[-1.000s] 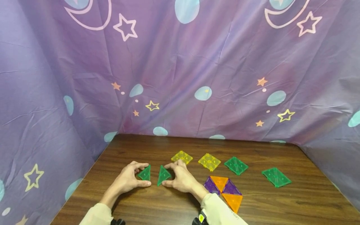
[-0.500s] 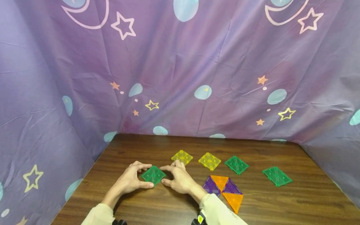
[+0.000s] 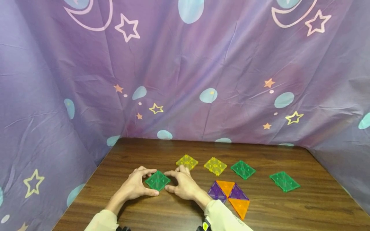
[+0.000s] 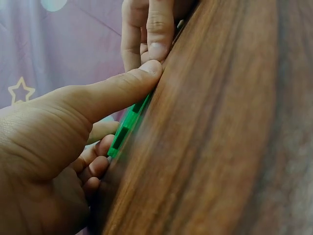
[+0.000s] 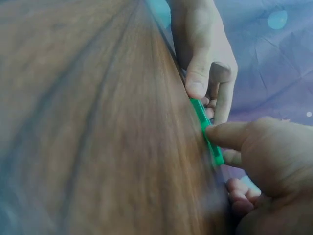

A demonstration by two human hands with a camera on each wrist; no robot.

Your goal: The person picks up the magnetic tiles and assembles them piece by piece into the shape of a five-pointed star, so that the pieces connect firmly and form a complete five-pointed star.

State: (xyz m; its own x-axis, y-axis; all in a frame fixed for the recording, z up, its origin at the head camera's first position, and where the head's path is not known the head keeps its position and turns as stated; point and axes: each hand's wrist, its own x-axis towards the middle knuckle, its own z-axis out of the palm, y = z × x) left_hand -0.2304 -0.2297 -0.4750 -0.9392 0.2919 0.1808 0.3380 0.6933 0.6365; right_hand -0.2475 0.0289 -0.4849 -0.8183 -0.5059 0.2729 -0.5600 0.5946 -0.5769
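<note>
Two translucent green triangular magnetic tiles (image 3: 157, 181) lie flat on the table with their long edges together, forming a diamond. From the left, my left hand (image 3: 136, 184) holds the left tile's edges between thumb and fingers. On the other side, my right hand (image 3: 185, 184) has its thumb and index finger at the right tile's edges. In the left wrist view the green tile edge (image 4: 128, 125) shows below the left thumb. The right wrist view shows the right thumb against the green tile's rim (image 5: 208, 132), with the left thumb at its far end.
Behind the hands lie two yellow diamonds (image 3: 187, 161) (image 3: 215, 166). Further right are a green diamond (image 3: 243, 169) and another green four-sided shape (image 3: 284, 181). Orange (image 3: 240, 207) and purple (image 3: 238, 192) triangles are joined beside the right forearm. A patterned cloth (image 3: 185, 80) hangs behind the table (image 3: 150, 147).
The two green triangles were apart a second ago. The hands have brought them together into one diamond, the right tile moving left. Over the last half second almost nothing has moved.
</note>
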